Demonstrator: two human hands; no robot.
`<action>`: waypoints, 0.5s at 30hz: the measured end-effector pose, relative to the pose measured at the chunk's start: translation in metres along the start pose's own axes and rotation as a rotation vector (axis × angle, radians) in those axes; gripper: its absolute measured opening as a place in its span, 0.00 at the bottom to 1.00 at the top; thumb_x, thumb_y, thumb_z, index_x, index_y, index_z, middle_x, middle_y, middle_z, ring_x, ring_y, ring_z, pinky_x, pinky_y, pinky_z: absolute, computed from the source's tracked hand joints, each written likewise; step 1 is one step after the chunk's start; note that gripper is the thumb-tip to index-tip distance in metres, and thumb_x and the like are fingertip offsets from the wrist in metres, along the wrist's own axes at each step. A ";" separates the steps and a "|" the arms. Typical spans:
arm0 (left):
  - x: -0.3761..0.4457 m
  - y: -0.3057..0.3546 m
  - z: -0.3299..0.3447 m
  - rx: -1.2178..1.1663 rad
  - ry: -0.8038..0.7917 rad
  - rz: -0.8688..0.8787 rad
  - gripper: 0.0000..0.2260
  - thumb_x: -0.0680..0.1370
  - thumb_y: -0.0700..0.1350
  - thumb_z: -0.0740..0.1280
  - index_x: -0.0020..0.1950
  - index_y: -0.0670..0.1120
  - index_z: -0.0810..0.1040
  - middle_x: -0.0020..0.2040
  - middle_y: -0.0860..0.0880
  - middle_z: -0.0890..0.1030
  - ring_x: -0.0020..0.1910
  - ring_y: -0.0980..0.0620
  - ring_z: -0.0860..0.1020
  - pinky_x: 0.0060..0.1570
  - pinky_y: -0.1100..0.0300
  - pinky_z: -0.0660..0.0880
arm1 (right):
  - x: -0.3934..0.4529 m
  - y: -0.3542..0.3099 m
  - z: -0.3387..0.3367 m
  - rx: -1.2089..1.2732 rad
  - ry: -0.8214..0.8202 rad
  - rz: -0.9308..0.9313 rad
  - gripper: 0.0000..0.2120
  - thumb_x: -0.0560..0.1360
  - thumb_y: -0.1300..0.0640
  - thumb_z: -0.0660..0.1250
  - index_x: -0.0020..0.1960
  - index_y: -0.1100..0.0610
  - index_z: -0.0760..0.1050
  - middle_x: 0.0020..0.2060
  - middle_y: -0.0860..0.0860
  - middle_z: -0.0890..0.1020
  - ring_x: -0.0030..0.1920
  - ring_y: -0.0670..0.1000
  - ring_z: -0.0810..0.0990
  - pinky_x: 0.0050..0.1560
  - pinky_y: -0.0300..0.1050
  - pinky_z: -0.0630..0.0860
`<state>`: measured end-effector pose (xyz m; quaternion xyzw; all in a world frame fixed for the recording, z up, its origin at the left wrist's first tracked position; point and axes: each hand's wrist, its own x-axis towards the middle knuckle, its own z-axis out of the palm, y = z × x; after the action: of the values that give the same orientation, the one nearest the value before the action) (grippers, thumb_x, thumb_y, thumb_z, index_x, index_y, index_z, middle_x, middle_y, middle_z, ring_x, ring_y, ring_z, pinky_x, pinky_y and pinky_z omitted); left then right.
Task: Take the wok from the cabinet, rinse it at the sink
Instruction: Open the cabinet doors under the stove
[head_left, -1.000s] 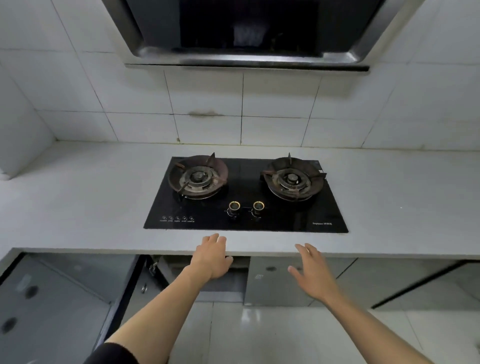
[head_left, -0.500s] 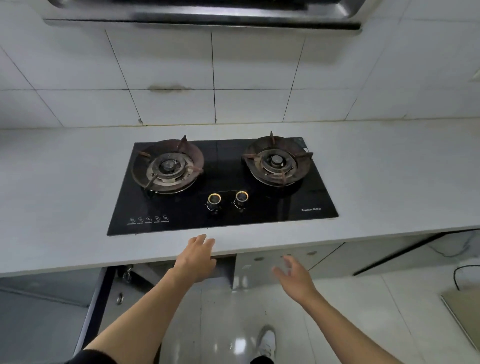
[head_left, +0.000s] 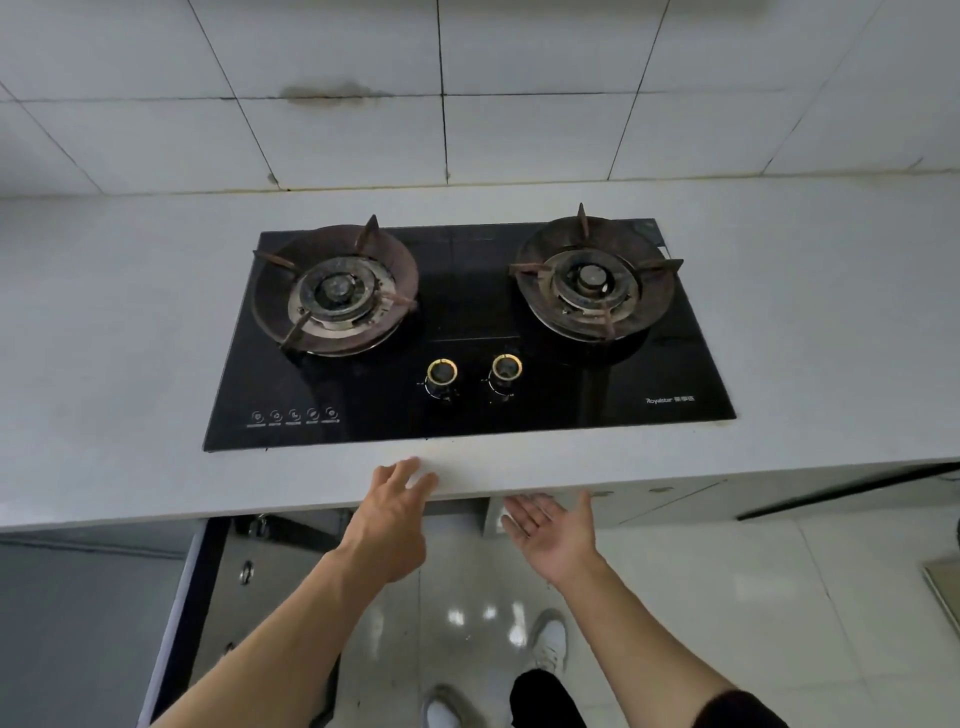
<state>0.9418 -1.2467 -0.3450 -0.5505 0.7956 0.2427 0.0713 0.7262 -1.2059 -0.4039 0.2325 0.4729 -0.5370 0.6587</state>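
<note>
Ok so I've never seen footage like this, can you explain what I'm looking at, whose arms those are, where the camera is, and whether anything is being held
No machine here: a person wears a wide-angle camera on the head, looking forward and down, so the two arms are their own. The left hand reaches with straight fingers over the front edge of the pale countertop. The right hand is open, palm up, just below that edge. Neither holds anything. Set into the countertop is a black gas hob with two burners and two knobs. Below on the left, a cabinet door stands open. No wok or sink shows. The person's shoes are visible on the shiny floor.
</note>
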 end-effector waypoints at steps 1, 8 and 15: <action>-0.001 0.001 0.000 -0.001 -0.003 -0.004 0.34 0.71 0.34 0.63 0.75 0.52 0.61 0.77 0.51 0.53 0.72 0.46 0.55 0.62 0.60 0.72 | 0.003 0.001 0.003 0.021 0.001 -0.001 0.38 0.78 0.32 0.49 0.72 0.64 0.62 0.64 0.64 0.73 0.67 0.63 0.71 0.72 0.59 0.64; -0.002 0.005 -0.004 0.012 0.004 -0.005 0.34 0.70 0.34 0.64 0.74 0.52 0.61 0.76 0.52 0.53 0.72 0.46 0.56 0.57 0.58 0.76 | 0.013 0.009 0.011 0.075 0.010 0.013 0.37 0.79 0.34 0.51 0.73 0.64 0.61 0.69 0.64 0.70 0.67 0.63 0.72 0.71 0.59 0.66; -0.003 0.002 -0.003 0.011 0.006 0.008 0.34 0.70 0.34 0.63 0.74 0.52 0.61 0.76 0.52 0.54 0.71 0.46 0.56 0.58 0.60 0.75 | 0.012 0.013 0.016 0.142 -0.002 -0.018 0.37 0.79 0.35 0.53 0.75 0.63 0.60 0.71 0.63 0.68 0.71 0.63 0.68 0.72 0.59 0.65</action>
<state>0.9411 -1.2449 -0.3408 -0.5476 0.7994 0.2367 0.0709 0.7442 -1.2206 -0.4097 0.2737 0.4352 -0.5754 0.6361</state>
